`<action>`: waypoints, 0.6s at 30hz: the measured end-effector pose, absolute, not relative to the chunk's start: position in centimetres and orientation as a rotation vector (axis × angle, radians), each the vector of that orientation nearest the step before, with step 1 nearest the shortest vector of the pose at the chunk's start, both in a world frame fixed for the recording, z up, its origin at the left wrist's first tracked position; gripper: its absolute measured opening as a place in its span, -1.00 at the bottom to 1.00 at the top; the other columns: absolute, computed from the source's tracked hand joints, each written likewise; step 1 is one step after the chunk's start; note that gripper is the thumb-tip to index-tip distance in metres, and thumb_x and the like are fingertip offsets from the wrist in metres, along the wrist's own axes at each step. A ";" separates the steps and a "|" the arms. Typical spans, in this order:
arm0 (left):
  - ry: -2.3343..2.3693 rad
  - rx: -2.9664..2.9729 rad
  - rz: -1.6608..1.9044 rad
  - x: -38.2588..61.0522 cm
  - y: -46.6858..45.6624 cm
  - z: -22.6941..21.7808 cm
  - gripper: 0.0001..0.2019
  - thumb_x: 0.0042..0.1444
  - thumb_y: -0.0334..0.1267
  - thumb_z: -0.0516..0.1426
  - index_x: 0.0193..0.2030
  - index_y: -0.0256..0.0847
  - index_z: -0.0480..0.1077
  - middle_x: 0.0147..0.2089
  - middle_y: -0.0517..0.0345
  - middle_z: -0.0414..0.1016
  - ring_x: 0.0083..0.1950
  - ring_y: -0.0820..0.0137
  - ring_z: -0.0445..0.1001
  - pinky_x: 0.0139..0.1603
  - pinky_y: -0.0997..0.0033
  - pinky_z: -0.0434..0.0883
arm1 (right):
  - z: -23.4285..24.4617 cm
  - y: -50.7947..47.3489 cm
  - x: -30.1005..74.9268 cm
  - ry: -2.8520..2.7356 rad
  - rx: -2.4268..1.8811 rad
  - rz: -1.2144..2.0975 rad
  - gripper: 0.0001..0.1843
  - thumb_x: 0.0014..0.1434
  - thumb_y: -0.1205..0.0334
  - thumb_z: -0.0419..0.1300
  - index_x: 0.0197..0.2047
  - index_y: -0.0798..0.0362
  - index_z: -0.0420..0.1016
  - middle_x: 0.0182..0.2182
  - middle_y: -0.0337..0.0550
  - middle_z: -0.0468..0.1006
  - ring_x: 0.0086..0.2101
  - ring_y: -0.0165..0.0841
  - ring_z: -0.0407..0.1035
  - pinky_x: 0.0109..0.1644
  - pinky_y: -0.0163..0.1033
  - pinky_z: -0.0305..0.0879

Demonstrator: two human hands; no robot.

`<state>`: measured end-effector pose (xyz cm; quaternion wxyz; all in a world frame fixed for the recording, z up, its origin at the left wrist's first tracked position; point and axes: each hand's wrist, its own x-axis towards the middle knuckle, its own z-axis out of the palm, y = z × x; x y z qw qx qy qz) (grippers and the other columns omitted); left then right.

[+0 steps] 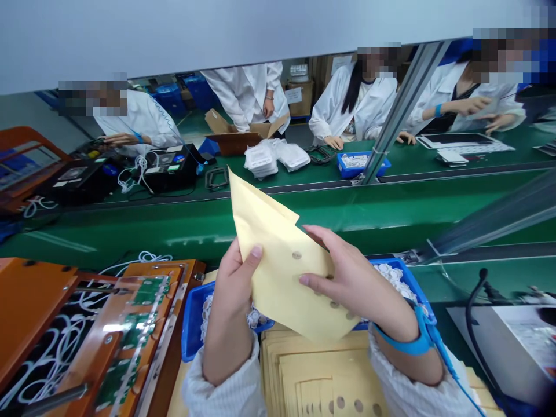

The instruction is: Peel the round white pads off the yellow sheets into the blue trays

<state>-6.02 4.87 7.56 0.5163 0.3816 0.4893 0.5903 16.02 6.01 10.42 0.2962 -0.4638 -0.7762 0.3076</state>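
Paper [278, 284], yellow and folded, is held up at the centre, above a stack [319, 350] of similar yellow pieces. Its left side is pinched by the left hand [237, 275], the thumb pressed on the near face and the other fingers hidden behind. The right hand [350, 272] is laid at the right part, its thumb and forefinger spread apart, the thumb over the near face and the forefinger by the upper edge; whether a grip is taken there cannot be told. Dark round spots are seen on the face, some partly covered by the right hand. A blue strap [406, 346] is worn on the right wrist. Just beyond the stack, a left tray [190, 327] and a right tray [428, 310], both blue, are partly hidden by the arms and the paper; small white parts are held in both. To the left, green boards [150, 289] are covered by a clear sheet on an orange fixture. On the far bench, an open carton [237, 143] is placed beside white packs [262, 159], and co-workers in white coats are seated or standing there.
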 end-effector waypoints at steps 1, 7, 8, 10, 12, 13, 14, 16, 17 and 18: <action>1.184 0.910 1.422 -5.9 4.9 7.5 -0.42 0.17 0.11 0.37 0.20 -0.17 0.47 0.05 -0.08 0.69 -0.05 0.07 0.70 -0.16 0.23 0.64 | 10.6 6.0 16.0 -2.057 -1.261 0.860 -0.31 0.27 0.16 0.40 0.40 -0.10 0.30 0.16 0.00 0.61 0.07 -0.02 0.55 -0.01 -0.02 0.52; 1.311 1.145 1.368 -6.4 5.7 6.6 -0.38 0.26 0.13 0.29 0.33 -0.16 0.36 0.25 -0.15 0.58 0.16 0.02 0.63 0.02 0.16 0.63 | 11.5 6.1 16.3 -2.017 -1.256 1.003 -0.93 0.36 0.20 0.29 -0.18 -0.02 0.50 -0.41 -0.26 0.59 -0.46 -0.33 0.47 -0.48 -0.30 0.20; 1.361 1.230 1.368 -6.5 5.8 6.5 -0.33 0.29 0.13 0.26 0.41 -0.14 0.28 0.34 -0.17 0.50 0.27 0.00 0.56 0.15 0.12 0.60 | 11.5 6.1 16.3 -2.023 -1.229 0.988 -0.84 0.36 0.19 0.28 -0.28 -0.01 0.45 -0.46 -0.28 0.54 -0.49 -0.35 0.43 -0.48 -0.30 0.18; 1.540 1.432 1.400 -6.6 5.7 6.5 -0.20 0.31 0.13 0.24 0.55 -0.09 0.08 0.54 -0.19 0.23 0.49 -0.01 0.34 0.42 0.02 0.41 | 11.4 6.1 16.4 -2.019 -1.190 0.987 -0.71 0.39 0.16 0.25 -0.38 -0.01 0.35 -0.51 -0.31 0.44 -0.53 -0.39 0.35 -0.50 -0.31 0.13; 1.721 1.662 1.457 -6.5 5.3 6.9 -0.09 0.29 0.18 0.24 0.62 -0.04 -0.07 0.65 -0.14 -0.04 0.63 -0.03 0.06 0.59 -0.05 0.14 | 11.3 6.1 16.5 -2.001 -1.166 0.997 -0.66 0.41 0.15 0.23 -0.41 0.00 0.31 -0.52 -0.32 0.38 -0.54 -0.41 0.30 -0.51 -0.32 0.09; 1.755 1.779 1.466 -6.4 5.0 7.2 -0.06 0.28 0.22 0.24 0.63 -0.02 -0.09 0.67 -0.11 -0.10 0.66 -0.04 -0.04 0.63 -0.07 0.04 | 11.3 6.0 16.5 -2.001 -1.149 0.994 -0.64 0.42 0.16 0.22 -0.42 0.00 0.29 -0.53 -0.33 0.36 -0.54 -0.43 0.27 -0.51 -0.32 0.08; 1.733 1.887 1.450 -6.2 4.7 7.6 -0.04 0.27 0.29 0.22 0.63 0.00 -0.09 0.68 -0.09 -0.10 0.67 -0.06 -0.09 0.64 -0.10 -0.03 | 11.2 6.0 16.6 -2.007 -1.125 0.989 -0.63 0.43 0.16 0.22 -0.43 0.01 0.28 -0.53 -0.33 0.34 -0.54 -0.43 0.25 -0.50 -0.32 0.06; 1.606 2.042 1.349 -5.9 4.2 8.1 -0.02 0.24 0.42 0.17 0.62 0.03 -0.06 0.67 -0.07 -0.04 0.66 -0.08 -0.05 0.65 -0.13 -0.06 | 11.2 5.9 16.8 -2.021 -1.061 0.997 -0.59 0.45 0.16 0.22 -0.45 0.02 0.26 -0.53 -0.33 0.31 -0.52 -0.45 0.22 -0.49 -0.31 0.04; 1.553 2.089 1.284 -5.8 4.0 8.3 0.00 0.21 0.46 0.16 0.62 0.04 -0.05 0.66 -0.08 0.00 0.65 -0.09 0.00 0.65 -0.15 -0.06 | 11.2 5.9 16.8 -2.023 -1.023 1.018 -0.58 0.46 0.15 0.21 -0.45 0.02 0.27 -0.52 -0.33 0.30 -0.52 -0.45 0.22 -0.48 -0.31 0.04; 1.507 2.129 1.227 -5.7 3.9 8.4 0.02 0.18 0.48 0.17 0.62 0.03 -0.03 0.64 -0.10 0.06 0.63 -0.10 0.07 0.64 -0.18 -0.06 | 11.2 5.8 16.9 -2.017 -0.987 1.051 -0.57 0.47 0.14 0.20 -0.45 0.02 0.28 -0.51 -0.33 0.31 -0.51 -0.45 0.21 -0.47 -0.31 0.04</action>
